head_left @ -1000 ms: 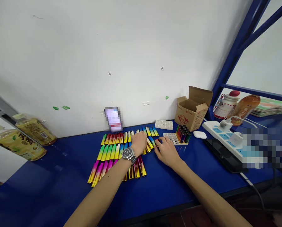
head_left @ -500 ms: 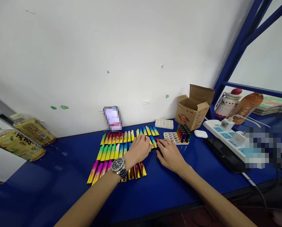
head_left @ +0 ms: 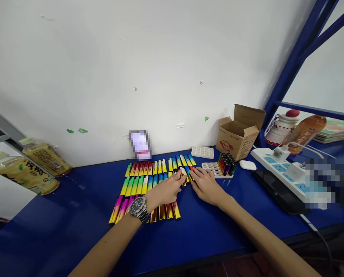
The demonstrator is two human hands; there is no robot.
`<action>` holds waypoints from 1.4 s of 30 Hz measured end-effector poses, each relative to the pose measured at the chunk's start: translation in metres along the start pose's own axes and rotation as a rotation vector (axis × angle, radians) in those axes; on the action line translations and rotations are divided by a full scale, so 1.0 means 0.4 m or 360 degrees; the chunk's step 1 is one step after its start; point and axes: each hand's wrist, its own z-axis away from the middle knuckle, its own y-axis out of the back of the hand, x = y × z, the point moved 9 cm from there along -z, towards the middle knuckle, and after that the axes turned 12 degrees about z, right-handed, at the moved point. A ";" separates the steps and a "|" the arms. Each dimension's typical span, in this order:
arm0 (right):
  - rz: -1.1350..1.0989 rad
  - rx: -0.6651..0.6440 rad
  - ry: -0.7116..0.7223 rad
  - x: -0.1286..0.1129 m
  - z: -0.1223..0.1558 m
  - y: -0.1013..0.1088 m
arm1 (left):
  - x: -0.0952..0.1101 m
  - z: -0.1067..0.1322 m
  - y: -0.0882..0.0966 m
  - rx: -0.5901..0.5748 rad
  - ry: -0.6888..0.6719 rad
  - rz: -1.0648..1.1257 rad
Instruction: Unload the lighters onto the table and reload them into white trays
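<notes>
Several shiny rainbow-coloured lighters (head_left: 144, 183) lie in three rows on the blue table (head_left: 74, 223). My left hand (head_left: 164, 189), with a metal watch (head_left: 137, 209) on its wrist, rests flat over the middle row, fingers stretched toward the right end. My right hand (head_left: 206, 185) lies just right of the rows, its fingertips on the last lighters of the middle row (head_left: 187, 173). Both hands touch lighters and neither has lifted one. A white tray (head_left: 215, 169) with upright dark lighters (head_left: 226, 163) stands just beyond my right hand.
An open cardboard box (head_left: 239, 134) and a second white tray (head_left: 202, 152) stand by the wall. A phone (head_left: 140, 145) leans on the wall. Two tea bottles (head_left: 30, 169) lie at left. A power strip (head_left: 281, 165), a white case (head_left: 247, 165) and a dark tablet (head_left: 276, 190) lie at right.
My left hand has drawn back from the far row to the middle row and flattened out. My right hand stayed at the right end of the rows.
</notes>
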 end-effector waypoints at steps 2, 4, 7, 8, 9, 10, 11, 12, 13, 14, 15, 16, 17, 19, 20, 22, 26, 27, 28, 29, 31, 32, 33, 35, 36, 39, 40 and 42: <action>-0.0011 0.0001 -0.0012 0.000 0.004 -0.002 | 0.004 0.004 0.004 0.0016 0.0035 0.0040; -0.0024 0.0033 -0.0018 0.003 0.009 0.005 | 0.008 0.002 0.004 0.0056 0.0050 0.0039; -0.0035 0.0225 -0.0069 0.021 0.019 0.047 | 0.013 -0.006 0.004 0.0162 0.0029 -0.0019; -0.0035 0.0317 -0.0111 0.035 0.023 0.068 | 0.013 -0.010 0.004 0.0192 0.0016 -0.0039; -0.0028 0.0413 -0.0173 0.053 0.029 0.090 | 0.012 -0.014 0.002 0.0210 0.0007 -0.0057; -0.0014 0.0500 -0.0249 0.075 0.035 0.111 | 0.010 -0.017 -0.001 0.0214 0.0003 -0.0071; 0.0012 0.0572 -0.0336 0.102 0.041 0.130 | 0.007 -0.021 -0.005 0.0207 0.0001 -0.0084; 0.0048 0.0625 -0.0434 0.132 0.046 0.144 | 0.005 -0.024 -0.009 0.0192 -0.0003 -0.0097; 0.0090 0.0644 -0.0517 0.163 0.049 0.153 | 0.003 -0.027 -0.012 0.0176 -0.0007 -0.0110; 0.0126 0.0649 -0.0575 0.192 0.049 0.159 | 0.001 -0.029 -0.014 0.0161 -0.0010 -0.0118; 0.0146 0.0629 -0.0584 0.217 0.046 0.159 | 0.000 -0.030 -0.014 0.0147 -0.0006 -0.0117; 0.0150 0.0587 -0.0553 0.239 0.040 0.154 | 0.000 -0.032 -0.015 0.0129 0.0005 -0.0106; 0.0142 0.0537 -0.0513 0.260 0.035 0.147 | 0.001 -0.035 -0.012 0.0119 0.0024 -0.0090; 0.0074 0.0478 -0.0489 0.307 0.033 0.131 | 0.015 -0.044 0.002 0.0148 0.0051 -0.0059; 0.0010 0.0461 -0.0491 0.330 0.037 0.122 | 0.030 -0.052 0.016 0.0196 0.0044 -0.0038; -0.0201 0.0443 -0.0506 0.373 0.052 0.099 | 0.071 -0.077 0.053 0.0337 -0.0020 0.0047; -0.0848 0.0341 -0.0448 0.412 0.082 0.025 | 0.121 -0.174 0.089 0.0432 -0.0010 0.0497; -0.0957 0.0326 -0.0454 0.416 0.087 0.010 | 0.135 -0.204 0.091 0.0436 -0.0054 0.0610; -0.1036 0.0307 -0.0463 0.418 0.090 -0.004 | 0.150 -0.235 0.087 0.0414 -0.0115 0.0691; -0.1089 0.0296 -0.0468 0.418 0.091 -0.015 | 0.168 -0.266 0.078 0.0358 -0.0196 0.0753; -0.1152 0.0296 -0.0460 0.416 0.090 -0.029 | 0.193 -0.319 0.052 0.0238 -0.0305 0.0854; -0.1176 0.0309 -0.0444 0.414 0.088 -0.032 | 0.200 -0.340 0.042 0.0219 -0.0331 0.0919; -0.1198 0.0327 -0.0430 0.413 0.087 -0.034 | 0.206 -0.358 0.035 0.0216 -0.0359 0.0985; -0.1238 0.0352 -0.0427 0.416 0.088 -0.040 | 0.213 -0.381 0.029 0.0263 -0.0391 0.1083; -0.1257 0.0355 -0.0432 0.418 0.089 -0.045 | 0.214 -0.388 0.029 0.0294 -0.0398 0.1108; -0.1297 0.0333 -0.0444 0.425 0.092 -0.057 | 0.216 -0.396 0.035 0.0360 -0.0416 0.1108; -0.1305 0.0320 -0.0440 0.426 0.093 -0.060 | 0.217 -0.395 0.038 0.0361 -0.0429 0.1105; -0.1303 0.0298 -0.0435 0.428 0.093 -0.064 | 0.219 -0.392 0.044 0.0346 -0.0461 0.1104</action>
